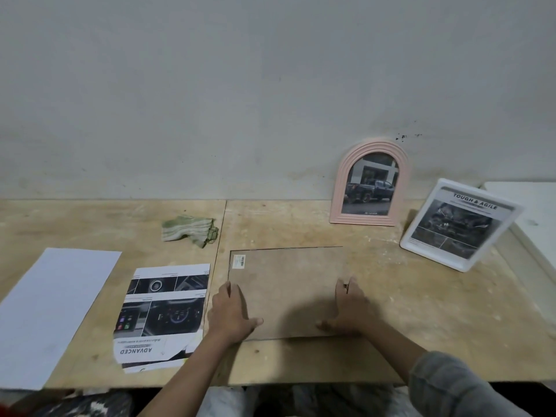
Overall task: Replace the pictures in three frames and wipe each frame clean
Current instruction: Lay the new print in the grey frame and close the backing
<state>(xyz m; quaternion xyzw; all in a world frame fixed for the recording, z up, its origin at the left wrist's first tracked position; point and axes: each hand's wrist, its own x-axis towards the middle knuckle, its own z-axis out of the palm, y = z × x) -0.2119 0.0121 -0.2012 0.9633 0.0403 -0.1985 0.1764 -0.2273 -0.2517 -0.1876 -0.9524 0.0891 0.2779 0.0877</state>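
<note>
Plywood surface against a grey wall: your left hand and right hand lie flat, fingers spread, on a face-down frame, one at each side edge, pinching nothing. Printed pictures lie just left; a green cloth sits behind, and an arched pink frame and white frame stand right.

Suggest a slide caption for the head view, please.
Both hands, left hand and right hand, press a face-down frame on the workbench.
</note>
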